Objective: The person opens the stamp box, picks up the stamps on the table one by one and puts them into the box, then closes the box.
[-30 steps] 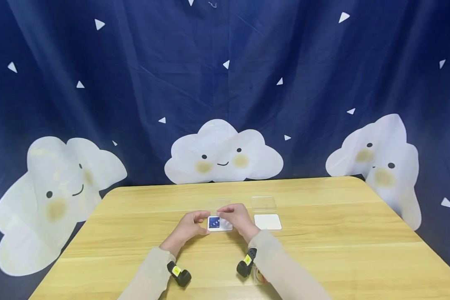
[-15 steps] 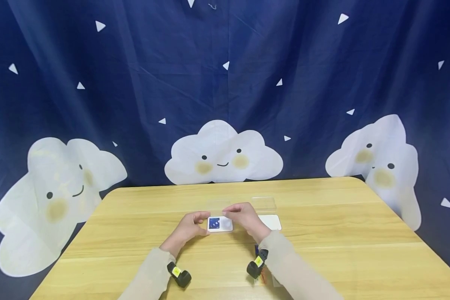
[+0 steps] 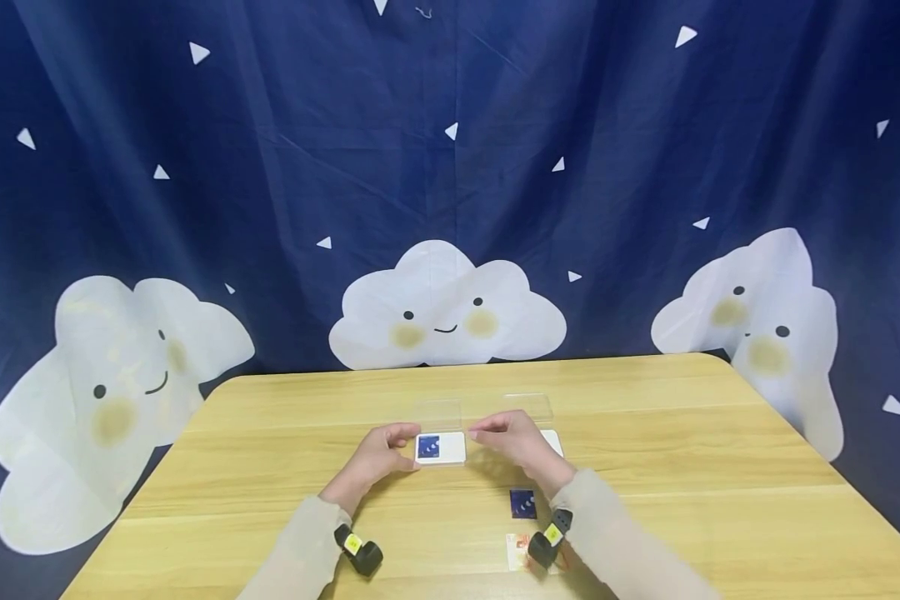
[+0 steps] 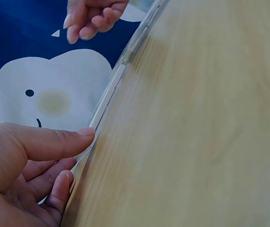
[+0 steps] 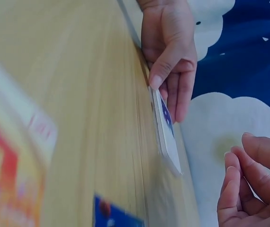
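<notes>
A flat white case lies on the table with its clear lid folded back. On its left half sits a small dark blue square with pale moon shapes. My left hand holds the case by its left end, the thumb at the near corner and a finger at the far one. Just right of the case is my right hand, apart from it. In the right wrist view the fingers of that hand are loosely bent, thumb and fingertips separated, with nothing seen between them.
A second white case with a clear lid lies partly behind my right hand. Nearer me are another dark blue square and a card with orange print, partly covered by the wrist camera. A dark blue curtain hangs behind.
My right hand has moved right, from over the case's right half to beside it. The near blue square and printed card have come out from behind that forearm. My left hand stays put.
</notes>
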Available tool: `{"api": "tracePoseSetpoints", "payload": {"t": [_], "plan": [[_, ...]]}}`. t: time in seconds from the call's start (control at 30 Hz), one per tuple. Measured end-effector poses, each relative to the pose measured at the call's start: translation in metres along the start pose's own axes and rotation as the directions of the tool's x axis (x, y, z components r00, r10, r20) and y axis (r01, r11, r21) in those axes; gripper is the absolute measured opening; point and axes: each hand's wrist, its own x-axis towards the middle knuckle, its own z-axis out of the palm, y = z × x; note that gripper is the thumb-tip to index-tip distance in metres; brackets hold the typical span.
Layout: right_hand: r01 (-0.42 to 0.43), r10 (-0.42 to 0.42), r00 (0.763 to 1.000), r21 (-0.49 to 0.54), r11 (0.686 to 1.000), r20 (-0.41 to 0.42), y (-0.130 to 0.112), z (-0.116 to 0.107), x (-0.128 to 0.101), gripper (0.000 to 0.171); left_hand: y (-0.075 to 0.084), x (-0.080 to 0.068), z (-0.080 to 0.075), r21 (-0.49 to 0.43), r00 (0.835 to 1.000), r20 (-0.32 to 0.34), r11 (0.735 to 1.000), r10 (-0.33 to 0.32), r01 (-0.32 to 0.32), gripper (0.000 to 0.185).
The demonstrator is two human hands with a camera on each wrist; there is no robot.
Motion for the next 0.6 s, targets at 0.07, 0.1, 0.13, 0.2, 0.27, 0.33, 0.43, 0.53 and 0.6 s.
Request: {"api": "tracePoseSetpoints", "payload": {"t": [0.07, 0.1, 0.13, 0.2, 0.27, 0.33, 0.43, 0.53, 0.6], "plan": [[-0.011, 0.011, 1.0, -0.003, 1.0, -0.005, 0.001, -0.004, -0.003, 0.014, 0.0, 0.0, 0.0, 0.005, 1.0, 0.003, 1.0, 0.008, -0.008, 0.06], [-0.008, 0.008, 1.0, -0.007, 1.0, -0.007, 0.002, -0.007, -0.004, 0.014, 0.0, 0.0, 0.0, 0.003, 1.0, 0.002, 1.0, 0.007, -0.007, 0.06], [-0.01, 0.01, 1.0, -0.001, 1.0, -0.008, 0.003, -0.008, -0.005, 0.014, 0.0, 0.0, 0.0, 0.002, 1.0, 0.002, 1.0, 0.006, -0.006, 0.06], [-0.009, 0.009, 1.0, -0.003, 1.0, -0.008, 0.003, -0.011, -0.008, 0.013, 0.0, 0.0, 0.0, 0.005, 1.0, 0.0, 1.0, 0.006, -0.006, 0.06], [-0.003, 0.003, 1.0, -0.011, 1.0, -0.002, 0.004, -0.013, -0.011, 0.014, 0.0, -0.001, 0.0, 0.002, 1.0, -0.005, 1.0, 0.0, 0.0, 0.059], [-0.008, 0.008, 1.0, -0.016, 1.0, 0.007, 0.004, -0.015, -0.014, 0.014, 0.001, -0.001, 0.0, 0.006, 1.0, -0.005, 1.0, 0.004, -0.004, 0.059], [0.001, -0.001, 1.0, -0.022, 1.0, 0.015, 0.005, -0.018, -0.019, 0.015, 0.001, -0.002, 0.0, 0.005, 1.0, 0.001, 1.0, 0.01, -0.01, 0.059], [0.019, -0.019, 1.0, -0.015, 1.0, 0.021, 0.008, -0.023, -0.025, 0.015, 0.002, -0.001, 0.0, 0.005, 1.0, 0.006, 1.0, 0.01, -0.01, 0.059], [0.029, -0.028, 0.999, -0.019, 0.999, 0.026, 0.01, -0.026, -0.028, 0.016, 0.002, -0.001, 0.0, 0.004, 1.0, 0.005, 1.0, 0.007, -0.007, 0.059]]}}
